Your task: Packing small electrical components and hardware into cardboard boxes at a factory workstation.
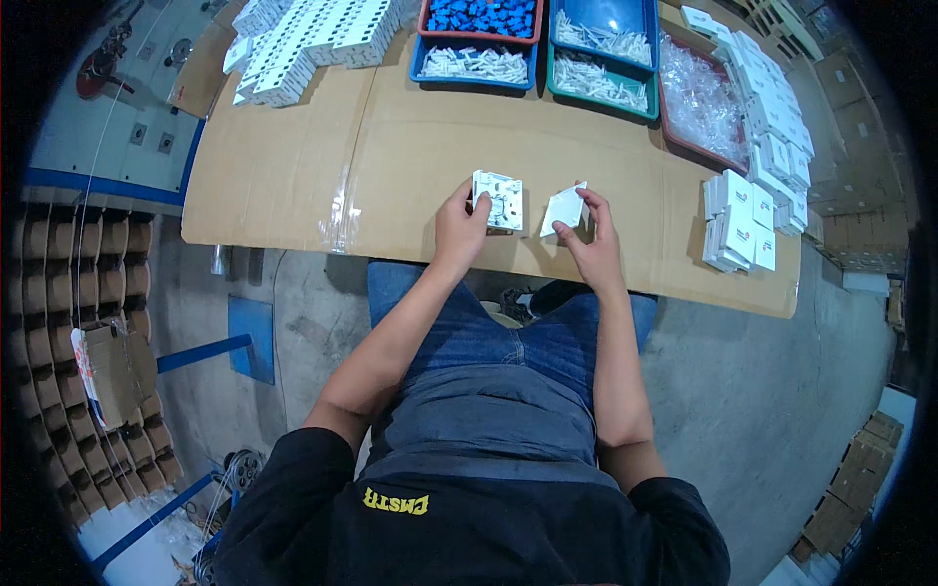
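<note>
Head view: held a white square housing (503,203) in the left hand (462,227), over the near part of the cardboard-covered desk (283,166), with the thumb across its face and the fingers around its left side. Saw its detailed face turned upward, with parts too small to make out. Pinched a thin white plate (564,209) in the right hand (599,248), tilted, between the thumb below and the fingers above, just right of the housing and apart from it. Could not tell for certain about any contact between plate and desk. Had small blue parts (479,16) heaped in a red tray (423,25) at the far side, right behind a blue tray (532,70) of white pieces (474,64). Saw a green tray (625,114) of similar pieces to the right, then clear plastic (699,98) in a dark red tray (708,154). Noted stacked white units (740,223) near the right end and white blocks (303,44) in rows at far left.
</note>
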A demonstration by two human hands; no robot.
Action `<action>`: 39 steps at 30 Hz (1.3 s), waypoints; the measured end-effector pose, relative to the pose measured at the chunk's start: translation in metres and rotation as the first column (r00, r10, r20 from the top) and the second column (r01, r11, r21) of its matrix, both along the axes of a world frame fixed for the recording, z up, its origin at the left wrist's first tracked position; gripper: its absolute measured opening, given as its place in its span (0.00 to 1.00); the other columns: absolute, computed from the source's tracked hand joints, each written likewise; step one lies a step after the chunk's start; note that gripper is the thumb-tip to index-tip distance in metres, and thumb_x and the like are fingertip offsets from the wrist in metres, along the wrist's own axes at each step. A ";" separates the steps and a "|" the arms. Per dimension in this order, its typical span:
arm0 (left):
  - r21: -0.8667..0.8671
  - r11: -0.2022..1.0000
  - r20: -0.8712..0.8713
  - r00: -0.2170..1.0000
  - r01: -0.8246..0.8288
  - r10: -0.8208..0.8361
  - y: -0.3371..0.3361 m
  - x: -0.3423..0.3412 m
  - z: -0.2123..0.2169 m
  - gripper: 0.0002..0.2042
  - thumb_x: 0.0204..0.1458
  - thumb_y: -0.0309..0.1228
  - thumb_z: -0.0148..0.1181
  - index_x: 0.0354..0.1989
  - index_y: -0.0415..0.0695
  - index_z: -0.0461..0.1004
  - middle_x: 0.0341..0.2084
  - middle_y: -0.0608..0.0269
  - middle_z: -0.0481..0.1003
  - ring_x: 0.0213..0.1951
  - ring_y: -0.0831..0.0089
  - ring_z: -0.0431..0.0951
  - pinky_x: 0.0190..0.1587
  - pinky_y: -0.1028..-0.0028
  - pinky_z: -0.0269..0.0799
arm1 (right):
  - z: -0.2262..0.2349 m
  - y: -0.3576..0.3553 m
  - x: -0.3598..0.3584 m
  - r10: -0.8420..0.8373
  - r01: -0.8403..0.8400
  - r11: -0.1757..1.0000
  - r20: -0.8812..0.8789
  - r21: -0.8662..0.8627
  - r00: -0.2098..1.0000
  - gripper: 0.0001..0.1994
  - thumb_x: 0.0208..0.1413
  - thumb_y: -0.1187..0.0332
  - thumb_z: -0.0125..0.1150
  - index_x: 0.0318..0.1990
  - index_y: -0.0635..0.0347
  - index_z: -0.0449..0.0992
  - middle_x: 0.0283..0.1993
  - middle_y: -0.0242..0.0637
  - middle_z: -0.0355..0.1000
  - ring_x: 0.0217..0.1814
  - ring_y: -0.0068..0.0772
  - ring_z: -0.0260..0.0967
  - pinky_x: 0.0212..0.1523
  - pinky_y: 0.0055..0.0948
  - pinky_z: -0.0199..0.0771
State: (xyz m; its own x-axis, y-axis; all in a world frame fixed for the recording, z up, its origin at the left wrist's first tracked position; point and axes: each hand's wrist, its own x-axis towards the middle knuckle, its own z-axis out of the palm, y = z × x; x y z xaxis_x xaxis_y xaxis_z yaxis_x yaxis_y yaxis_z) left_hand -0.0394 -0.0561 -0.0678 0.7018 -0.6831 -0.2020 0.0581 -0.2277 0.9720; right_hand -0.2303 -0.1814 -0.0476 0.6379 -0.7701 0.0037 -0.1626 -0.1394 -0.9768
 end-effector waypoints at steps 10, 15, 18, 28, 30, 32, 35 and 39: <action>0.259 0.948 0.713 0.699 -0.184 -0.059 -0.008 -0.003 -0.001 0.47 0.43 0.48 0.73 0.68 0.34 0.60 0.58 0.44 0.65 0.61 0.51 0.62 0.64 0.55 0.56 | -0.044 -0.019 -0.005 -0.325 0.222 0.856 -0.151 -0.467 0.934 0.32 0.56 0.62 0.71 0.66 0.61 0.65 0.74 0.56 0.56 0.78 0.54 0.50 0.74 0.47 0.54; 0.299 0.941 0.790 0.595 -0.158 -0.151 -0.009 -0.012 -0.002 0.55 0.35 0.56 0.76 0.70 0.36 0.57 0.60 0.48 0.65 0.65 0.51 0.60 0.67 0.53 0.53 | -0.039 -0.005 0.008 -0.354 0.017 0.758 -0.389 -0.652 0.851 0.33 0.53 0.52 0.72 0.61 0.62 0.71 0.74 0.52 0.58 0.78 0.56 0.49 0.74 0.53 0.50; 0.281 0.948 0.803 0.577 -0.151 -0.147 -0.018 0.000 -0.009 0.55 0.35 0.56 0.76 0.69 0.37 0.58 0.61 0.50 0.65 0.65 0.53 0.61 0.67 0.54 0.53 | -0.047 -0.010 0.009 -0.398 0.124 0.767 -0.316 -0.629 0.861 0.33 0.53 0.52 0.72 0.61 0.63 0.71 0.73 0.52 0.59 0.77 0.55 0.50 0.74 0.52 0.51; 0.218 0.963 0.829 0.550 -0.156 -0.099 -0.019 0.008 -0.011 0.54 0.38 0.58 0.74 0.68 0.34 0.57 0.60 0.47 0.66 0.64 0.54 0.62 0.67 0.54 0.53 | -0.049 -0.010 0.012 -0.433 0.118 0.727 -0.317 -0.677 0.844 0.33 0.54 0.51 0.70 0.61 0.64 0.71 0.73 0.53 0.59 0.76 0.57 0.53 0.73 0.54 0.52; 0.227 0.964 0.810 0.577 -0.140 -0.107 -0.019 0.008 -0.013 0.55 0.39 0.59 0.74 0.69 0.33 0.56 0.61 0.46 0.65 0.66 0.53 0.62 0.68 0.52 0.53 | -0.048 -0.011 0.012 -0.441 0.118 0.711 -0.310 -0.693 0.842 0.32 0.55 0.51 0.69 0.61 0.64 0.70 0.73 0.53 0.58 0.76 0.57 0.52 0.73 0.55 0.51; 0.182 0.976 0.810 0.581 -0.122 -0.078 -0.013 0.011 -0.019 0.55 0.40 0.58 0.73 0.69 0.31 0.54 0.64 0.42 0.62 0.69 0.51 0.58 0.71 0.49 0.50 | -0.045 -0.011 0.012 -0.445 0.114 0.713 -0.320 -0.692 0.836 0.32 0.55 0.51 0.68 0.61 0.64 0.70 0.73 0.54 0.58 0.76 0.57 0.52 0.73 0.55 0.51; 0.295 0.942 0.829 0.532 -0.157 -0.171 -0.003 0.005 -0.018 0.53 0.43 0.56 0.72 0.69 0.30 0.54 0.67 0.41 0.59 0.71 0.48 0.54 0.73 0.48 0.48 | -0.041 -0.011 0.011 -0.478 0.136 0.709 -0.330 -0.692 0.814 0.32 0.56 0.52 0.68 0.62 0.64 0.69 0.72 0.55 0.58 0.76 0.58 0.52 0.72 0.55 0.51; 0.340 0.931 0.802 0.559 -0.134 -0.213 -0.002 0.007 -0.010 0.52 0.45 0.54 0.71 0.70 0.31 0.53 0.68 0.41 0.58 0.72 0.47 0.53 0.73 0.49 0.46 | -0.045 -0.008 0.018 -0.440 0.221 0.727 -0.195 -0.650 0.876 0.28 0.56 0.58 0.67 0.60 0.65 0.69 0.70 0.56 0.61 0.73 0.60 0.56 0.71 0.55 0.54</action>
State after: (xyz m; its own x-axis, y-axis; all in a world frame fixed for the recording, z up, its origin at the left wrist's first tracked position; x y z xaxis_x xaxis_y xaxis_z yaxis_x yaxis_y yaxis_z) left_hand -0.0325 -0.0586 -0.0775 0.6488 -0.7251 0.2309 -0.7326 -0.5131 0.4472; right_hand -0.2121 -0.1893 -0.0929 0.3906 -0.8388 0.3793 -0.5913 -0.5444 -0.5950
